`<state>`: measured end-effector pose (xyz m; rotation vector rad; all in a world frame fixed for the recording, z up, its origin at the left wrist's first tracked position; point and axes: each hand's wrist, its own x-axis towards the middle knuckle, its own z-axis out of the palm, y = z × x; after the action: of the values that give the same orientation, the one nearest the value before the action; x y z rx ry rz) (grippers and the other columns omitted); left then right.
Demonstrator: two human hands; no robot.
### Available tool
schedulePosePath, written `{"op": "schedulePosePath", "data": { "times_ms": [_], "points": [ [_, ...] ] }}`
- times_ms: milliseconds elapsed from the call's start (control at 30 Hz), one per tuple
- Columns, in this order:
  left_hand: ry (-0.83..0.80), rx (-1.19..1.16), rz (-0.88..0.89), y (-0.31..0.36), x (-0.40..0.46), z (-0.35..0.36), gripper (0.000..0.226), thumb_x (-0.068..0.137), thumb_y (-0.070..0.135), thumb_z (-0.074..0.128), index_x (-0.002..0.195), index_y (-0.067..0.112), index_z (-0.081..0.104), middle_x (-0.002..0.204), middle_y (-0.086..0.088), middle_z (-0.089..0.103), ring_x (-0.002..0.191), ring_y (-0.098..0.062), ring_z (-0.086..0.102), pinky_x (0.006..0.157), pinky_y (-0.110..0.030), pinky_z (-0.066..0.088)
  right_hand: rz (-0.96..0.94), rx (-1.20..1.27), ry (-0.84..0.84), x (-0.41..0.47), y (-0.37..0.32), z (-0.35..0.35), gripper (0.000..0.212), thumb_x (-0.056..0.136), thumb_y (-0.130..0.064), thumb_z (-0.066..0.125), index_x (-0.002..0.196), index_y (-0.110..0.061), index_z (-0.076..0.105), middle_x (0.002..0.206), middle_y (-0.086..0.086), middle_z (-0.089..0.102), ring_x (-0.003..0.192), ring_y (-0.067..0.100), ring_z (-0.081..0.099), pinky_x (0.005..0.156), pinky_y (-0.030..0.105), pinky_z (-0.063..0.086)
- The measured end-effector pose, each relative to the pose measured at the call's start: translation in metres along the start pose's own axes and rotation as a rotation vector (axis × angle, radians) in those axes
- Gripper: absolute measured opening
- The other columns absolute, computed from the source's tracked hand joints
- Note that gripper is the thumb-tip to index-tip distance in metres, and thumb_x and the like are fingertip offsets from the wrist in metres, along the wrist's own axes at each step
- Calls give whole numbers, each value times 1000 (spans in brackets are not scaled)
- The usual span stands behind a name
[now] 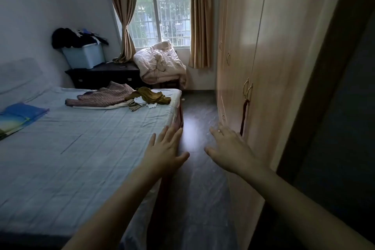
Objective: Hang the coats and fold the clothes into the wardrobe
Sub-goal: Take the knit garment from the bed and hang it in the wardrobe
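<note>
Nothing looks put away yet: the clothes lie in one loose heap near the far right corner of the bed, and the wardrobe doors appear closed. Both the left hand and right hand reach forward empty, fingers straight and slightly apart. I count at least three garments, striped, mustard and white; no hangers show.

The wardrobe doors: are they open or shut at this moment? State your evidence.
Shut. The wardrobe doors lie flush, their handles side by side, and no interior shows. Both hands are open: left hand, right hand.
</note>
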<state>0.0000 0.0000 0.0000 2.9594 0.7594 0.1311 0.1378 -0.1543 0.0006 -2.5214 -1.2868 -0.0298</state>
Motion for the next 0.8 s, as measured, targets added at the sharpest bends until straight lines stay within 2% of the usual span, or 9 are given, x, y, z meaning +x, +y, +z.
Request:
{"op": "schedulePosePath", "data": {
  "times_ms": [433, 600, 800],
  "points": [
    [32, 8, 19, -98, 94, 2, 81, 94, 56, 43, 156, 30, -3, 162, 3, -19, 148, -16, -17, 121, -47, -3, -7, -64, -35, 130, -39, 41, 72, 93, -54, 44, 153, -27, 14, 162, 5, 8, 148, 25, 13, 118, 50, 17],
    [58, 9, 7, -155, 143, -7, 79, 95, 55, 41, 156, 29, -4, 162, 2, -18, 149, -17, -17, 121, -47, -3, -2, -85, -41, 195, -70, 50, 69, 94, -53, 42, 152, -29, 15, 162, 4, 6, 149, 24, 7, 119, 51, 9],
    [24, -8, 8, -196, 192, 2, 81, 95, 55, 42, 156, 29, -5, 162, 2, -20, 148, -18, -18, 120, -47, -4, 10, -104, -42, 252, -81, 72, 68, 93, -56, 41, 152, -30, 16, 162, 3, 6, 149, 24, 7, 119, 52, 8]
  ]
}}
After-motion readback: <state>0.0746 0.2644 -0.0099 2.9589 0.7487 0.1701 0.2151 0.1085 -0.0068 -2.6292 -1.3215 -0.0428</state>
